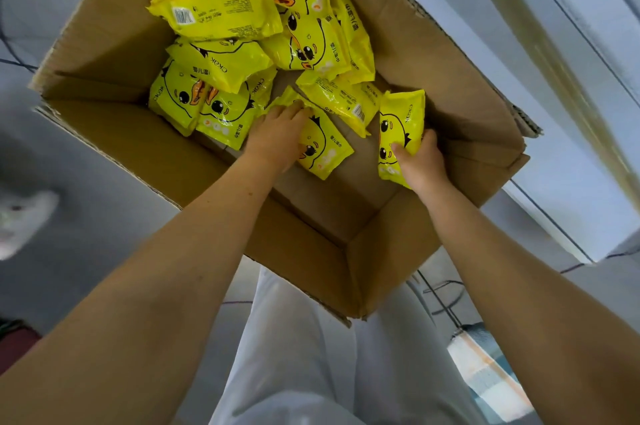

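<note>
While the right hand [422,161] clasps an upright pack [398,123], thumb on its printed face and fingers curled behind, the left hand [277,139] lies on a flat pack [325,147] with near-straight fingers reaching its far, crinkled edge; no firm grip shows there yet. Both packs sit in the near-right part of the box [450,85], the upright one close to the right wall, the flat one on the bare bottom. Judging by that bare near half, the emptying looks partly done: these two seem next to come out, and a heap [242,9] of a dozen or so lies tumbled against the far side. The packs are soft, pillow-shaped pouches of glossy yellow film printed with a cartoon duck, seams pinched at the ends, likely slippery and squashy. The box is plain brown corrugated card, flaps splayed outward, fluted edges showing.
</note>
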A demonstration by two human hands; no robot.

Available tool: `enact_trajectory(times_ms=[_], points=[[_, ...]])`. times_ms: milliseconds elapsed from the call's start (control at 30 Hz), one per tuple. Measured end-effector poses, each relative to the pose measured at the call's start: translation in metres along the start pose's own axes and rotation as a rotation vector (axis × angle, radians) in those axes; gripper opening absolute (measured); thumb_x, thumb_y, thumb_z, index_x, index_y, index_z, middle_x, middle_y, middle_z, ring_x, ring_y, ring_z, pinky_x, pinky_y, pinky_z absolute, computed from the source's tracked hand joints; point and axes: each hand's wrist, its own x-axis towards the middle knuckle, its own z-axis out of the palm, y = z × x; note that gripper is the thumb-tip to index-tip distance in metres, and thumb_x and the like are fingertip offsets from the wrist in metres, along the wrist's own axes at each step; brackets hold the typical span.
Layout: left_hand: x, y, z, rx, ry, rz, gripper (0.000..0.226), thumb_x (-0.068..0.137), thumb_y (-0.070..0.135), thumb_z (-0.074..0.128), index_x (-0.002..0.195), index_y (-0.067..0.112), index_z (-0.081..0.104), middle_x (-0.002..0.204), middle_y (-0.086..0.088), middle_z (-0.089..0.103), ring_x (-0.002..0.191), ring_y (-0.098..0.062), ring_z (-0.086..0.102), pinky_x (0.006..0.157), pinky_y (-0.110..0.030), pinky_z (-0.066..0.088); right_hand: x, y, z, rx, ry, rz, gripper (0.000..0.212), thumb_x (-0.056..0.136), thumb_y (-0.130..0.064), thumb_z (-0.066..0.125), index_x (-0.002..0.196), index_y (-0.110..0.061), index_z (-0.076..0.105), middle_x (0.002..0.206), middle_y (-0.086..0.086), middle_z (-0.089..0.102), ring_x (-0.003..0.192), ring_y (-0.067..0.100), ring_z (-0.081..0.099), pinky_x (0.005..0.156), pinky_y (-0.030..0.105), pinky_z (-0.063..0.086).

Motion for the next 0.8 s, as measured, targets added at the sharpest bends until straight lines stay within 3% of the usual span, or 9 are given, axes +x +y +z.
enact_trajectory(times_ms=[100, 200, 333, 433, 500, 633, 800], points=[[-0.006, 0.000, 0.004, -0.039, -0.046, -0.080, 0.071, 0.085, 0.028, 0.064, 0.145, 0.024, 0.026, 0.141, -0.009, 0.038, 0.125, -0.037, 0.040, 0.095, -0.046, 0.040, 0.000, 0.002, 0.000, 0.045, -0.011, -0.004, 0.044, 0.091, -0.021, 0.062, 0.126, -0.004, 0.042, 0.126, 0.015, 0.056, 0.114, 0.032, 0.055, 0.083, 0.029, 0.041], [-0.021, 0.000, 0.013, -0.077, -0.111, -0.146, 0.076, 0.085, 0.033, 0.064, 0.147, 0.029, 0.022, 0.137, -0.012, 0.038, 0.121, -0.038, 0.044, 0.090, -0.043, 0.043, -0.001, 0.002, 0.001, 0.074, -0.017, 0.008, 0.043, 0.091, -0.021, 0.062, 0.126, -0.006, 0.042, 0.126, 0.013, 0.056, 0.114, 0.030, 0.055, 0.080, 0.026, 0.040], [-0.030, 0.003, 0.027, -0.043, -0.058, -0.209, 0.075, 0.083, 0.039, 0.067, 0.145, 0.026, 0.027, 0.134, -0.013, 0.037, 0.122, -0.034, 0.039, 0.091, -0.043, 0.042, -0.003, 0.003, 0.006, 0.115, 0.006, 0.024, 0.049, 0.088, -0.019, 0.066, 0.126, -0.006, 0.038, 0.127, 0.013, 0.056, 0.113, 0.030, 0.056, 0.081, 0.027, 0.043], [-0.026, 0.003, 0.029, -0.016, 0.039, -0.209, 0.068, 0.074, 0.037, 0.075, 0.132, 0.021, 0.041, 0.133, -0.013, 0.035, 0.122, -0.034, 0.035, 0.098, -0.042, 0.034, -0.004, 0.006, 0.009, 0.122, 0.040, 0.021, 0.054, 0.087, -0.015, 0.067, 0.129, -0.005, 0.035, 0.127, 0.014, 0.055, 0.113, 0.029, 0.057, 0.081, 0.027, 0.043], [-0.020, 0.000, 0.028, -0.074, 0.008, -0.218, 0.063, 0.073, 0.032, 0.075, 0.126, 0.016, 0.045, 0.132, -0.013, 0.039, 0.122, -0.035, 0.036, 0.100, -0.043, 0.031, -0.005, 0.006, 0.010, 0.115, 0.051, 0.016, 0.058, 0.088, -0.015, 0.066, 0.134, -0.006, 0.033, 0.130, 0.013, 0.054, 0.115, 0.030, 0.056, 0.082, 0.027, 0.043], [-0.018, -0.002, 0.024, -0.338, -0.117, -0.252, 0.047, 0.080, 0.023, 0.071, 0.120, 0.007, 0.051, 0.121, -0.016, 0.057, 0.113, -0.035, 0.052, 0.086, -0.040, 0.044, -0.010, -0.001, 0.006, 0.079, 0.056, 0.003, 0.061, 0.088, -0.016, 0.066, 0.138, -0.008, 0.033, 0.133, 0.013, 0.053, 0.118, 0.029, 0.054, 0.089, 0.029, 0.043], [-0.046, 0.006, 0.010, -0.463, -0.115, -0.271, 0.037, 0.083, 0.022, 0.068, 0.114, 0.006, 0.056, 0.110, -0.014, 0.062, 0.102, -0.032, 0.057, 0.073, -0.035, 0.043, -0.038, -0.012, -0.007, -0.010, 0.043, 0.027, 0.052, 0.088, -0.022, 0.065, 0.131, -0.004, 0.043, 0.132, 0.015, 0.054, 0.119, 0.032, 0.052, 0.094, 0.035, 0.042]])
